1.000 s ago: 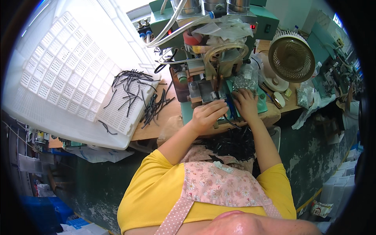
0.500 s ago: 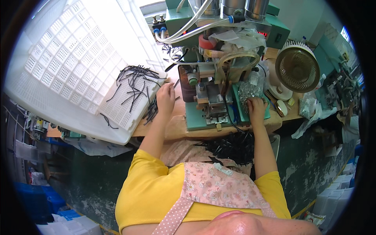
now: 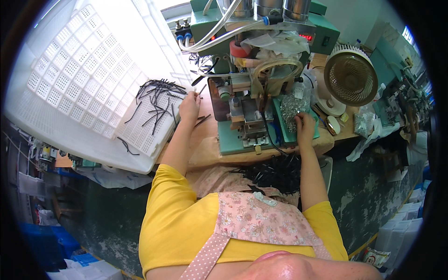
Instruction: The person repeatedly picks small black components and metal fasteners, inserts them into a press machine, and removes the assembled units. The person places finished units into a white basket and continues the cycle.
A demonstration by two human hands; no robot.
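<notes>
At the edge of the white perforated crate [image 3: 114, 161], my left hand [image 3: 189, 111] pinches a thin black strip [image 3: 202, 89] that sticks up past its fingertips. More black strips [image 3: 157, 105] lie in a loose tangle on the crate's side, beside that hand. My right hand [image 3: 305, 129] is over the green tray [image 3: 290, 136], its fingers closed at the edge of a heap of small shiny metal parts [image 3: 293, 111]. What those fingers hold is too small to make out. Between my hands stands a green bench press [image 3: 238, 145] with a metal fixture [image 3: 254, 122].
A round fan [image 3: 351, 78] stands right of the press, near a white roll [image 3: 330, 103] and a bag of small parts [image 3: 364, 125]. Clear air hoses [image 3: 219, 41] loop over the press. A black heap of strips [image 3: 275, 173] lies at my lap, below the table edge.
My left hand has moved slightly up and now has a strip at its fingertips. My right hand stays at the metal parts, its fingers drawn slightly back. The whole view has shifted a little.
</notes>
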